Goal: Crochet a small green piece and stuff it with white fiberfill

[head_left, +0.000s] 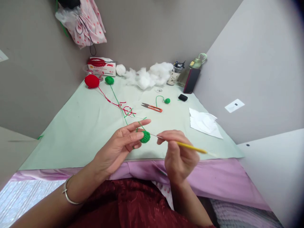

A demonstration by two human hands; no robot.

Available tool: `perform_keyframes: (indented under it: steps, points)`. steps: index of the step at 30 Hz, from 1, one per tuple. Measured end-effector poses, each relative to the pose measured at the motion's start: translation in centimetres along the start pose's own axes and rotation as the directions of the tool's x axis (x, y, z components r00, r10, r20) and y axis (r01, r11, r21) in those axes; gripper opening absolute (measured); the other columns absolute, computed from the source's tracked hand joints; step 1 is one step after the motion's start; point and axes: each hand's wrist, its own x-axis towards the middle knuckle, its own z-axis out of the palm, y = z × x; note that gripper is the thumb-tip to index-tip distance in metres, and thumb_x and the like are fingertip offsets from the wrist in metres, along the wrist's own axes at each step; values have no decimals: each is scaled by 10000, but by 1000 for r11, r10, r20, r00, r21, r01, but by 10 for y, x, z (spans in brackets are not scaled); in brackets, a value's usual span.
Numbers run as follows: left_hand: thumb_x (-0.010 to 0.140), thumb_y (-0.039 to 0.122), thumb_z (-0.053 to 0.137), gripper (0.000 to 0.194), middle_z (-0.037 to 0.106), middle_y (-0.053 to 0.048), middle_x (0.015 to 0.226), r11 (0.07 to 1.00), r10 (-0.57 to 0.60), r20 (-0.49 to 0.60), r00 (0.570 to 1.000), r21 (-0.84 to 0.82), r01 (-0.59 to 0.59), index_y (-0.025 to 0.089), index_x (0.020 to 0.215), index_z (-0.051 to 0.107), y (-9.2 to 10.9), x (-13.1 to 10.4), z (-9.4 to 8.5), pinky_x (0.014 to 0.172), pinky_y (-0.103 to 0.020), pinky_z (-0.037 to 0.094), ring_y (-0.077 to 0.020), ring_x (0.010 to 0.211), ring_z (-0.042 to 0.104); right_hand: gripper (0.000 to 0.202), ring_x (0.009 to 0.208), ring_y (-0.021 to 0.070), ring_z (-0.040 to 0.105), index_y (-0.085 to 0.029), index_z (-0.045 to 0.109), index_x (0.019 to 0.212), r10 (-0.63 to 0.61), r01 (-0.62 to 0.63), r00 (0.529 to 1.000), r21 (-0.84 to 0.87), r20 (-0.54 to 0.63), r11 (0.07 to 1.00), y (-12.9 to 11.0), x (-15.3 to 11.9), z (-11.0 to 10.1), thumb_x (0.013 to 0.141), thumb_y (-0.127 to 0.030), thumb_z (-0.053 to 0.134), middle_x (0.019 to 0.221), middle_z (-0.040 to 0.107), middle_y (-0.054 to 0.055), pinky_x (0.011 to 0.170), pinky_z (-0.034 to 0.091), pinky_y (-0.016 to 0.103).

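Observation:
My left hand (123, 139) pinches a small round green crochet piece (145, 137) between thumb and fingers, its index finger stretched out with green yarn (142, 126) running over it. From there the strand leads back to a green yarn ball (109, 80) at the far left. In my right hand (179, 152) is a crochet hook (191, 147) with a yellow handle, held like a pen. Its thin metal tip meets the right side of the green piece; whether it sits inside a stitch cannot be made out.
Orange-handled thread snips (152, 107) and a small green crocheted ball (167, 101) lie beyond my hands. Red yarn (92, 81), white stuffing (149, 76), a pen cup (174, 76), a bottle (190, 71) and a dark phone-like slab (192, 81) stand behind. White paper (205, 123) lies right.

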Motion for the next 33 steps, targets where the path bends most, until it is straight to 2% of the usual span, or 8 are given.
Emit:
perform_keyframes:
  steps: [3, 6, 10, 14, 17, 20, 24, 33]
  points:
    - [831, 267, 854, 386, 642, -6, 865, 995, 64, 32, 997, 80, -67, 261, 1214, 812, 1, -1, 1, 722, -232, 440, -123, 780, 519, 195, 736, 182, 669, -266, 769, 979, 158, -162, 987, 208, 34, 965, -4, 9, 3, 1040, -276, 585, 838, 733, 31, 650, 564, 350]
    - [845, 287, 853, 341, 662, 2, 865, 973, 140, 18, 990, 181, -141, 304, 1184, 823, -2, -3, 3, 844, -263, 465, -143, 851, 558, 180, 818, 188, 701, -278, 783, 1017, 142, -158, 986, 196, 89, 968, -4, 11, 5, 1033, -266, 604, 928, 776, 39, 676, 580, 344]
    - [829, 268, 872, 401, 667, 22, 862, 955, 213, -53, 976, 220, -197, 321, 1221, 805, -7, -2, 3, 861, -257, 468, -133, 847, 568, 275, 873, 200, 723, -337, 776, 1158, -37, 49, 993, -114, 111, 992, -1, 0, 6, 999, -163, 634, 1011, 782, 40, 733, 612, 367]
    - [810, 316, 884, 402, 680, 0, 871, 1000, 14, 4, 1000, 21, -14, 255, 1201, 816, -6, 3, 1, 823, -246, 486, -123, 815, 587, 395, 981, 232, 724, -359, 751, 1269, -269, 295, 954, -282, 129, 913, 1, -6, 5, 949, -133, 693, 1135, 769, 66, 780, 616, 388]
    - [786, 310, 898, 343, 690, -12, 871, 995, -59, 22, 998, -79, 60, 212, 1111, 847, -3, 5, 0, 811, -224, 485, -106, 796, 585, 285, 838, 200, 701, -331, 783, 1157, -72, 73, 997, -82, 21, 994, -2, 0, 3, 1005, -157, 617, 972, 770, 38, 729, 586, 373]
    - [800, 275, 885, 312, 695, 5, 852, 1000, 21, -6, 1000, -19, -21, 238, 1107, 847, -3, 4, 0, 822, -223, 478, -108, 805, 590, 204, 729, 170, 652, -297, 797, 1031, 127, -129, 992, 152, 22, 980, -6, 8, 3, 1029, -230, 604, 890, 750, 25, 667, 548, 345]
    - [854, 236, 841, 357, 718, 12, 894, 972, 123, 55, 991, 195, -131, 298, 1204, 809, -6, 1, 1, 923, -277, 476, -146, 886, 614, 154, 876, 184, 695, -280, 807, 995, 203, -221, 973, 195, 106, 956, -2, 9, 4, 1003, -241, 658, 934, 775, 34, 748, 561, 331]
    - [855, 240, 836, 407, 639, 21, 916, 921, 186, 17, 982, 345, -180, 298, 1253, 777, -2, -2, 0, 937, -286, 472, -143, 926, 596, 163, 681, 126, 626, -235, 787, 911, 385, -395, 916, 414, 110, 820, 2, 15, 0, 990, -331, 681, 839, 753, 17, 648, 531, 269]
